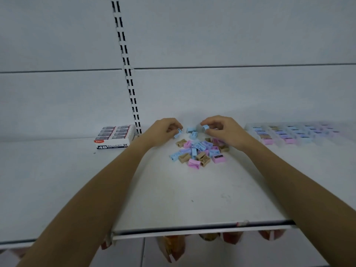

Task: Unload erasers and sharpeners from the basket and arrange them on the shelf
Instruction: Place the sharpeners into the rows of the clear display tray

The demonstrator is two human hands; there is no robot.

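Observation:
A loose pile of small sharpeners (200,152) in blue, pink, purple and tan lies on the white shelf (173,199). My left hand (164,129) pinches a blue sharpener (178,133) at the pile's far left. My right hand (221,128) pinches another blue sharpener (205,128) at the far right of the pile. Two more blue sharpeners (192,132) sit between my hands near the back wall. A box of 4B erasers (115,136) stands at the left. No basket is in view.
A clear tray (292,133) with rows of sharpeners sorted by colour lies at the right, against the back wall. A slotted upright (127,74) runs up the wall behind the eraser box. Below the shelf's front edge (192,231), packaged goods hang.

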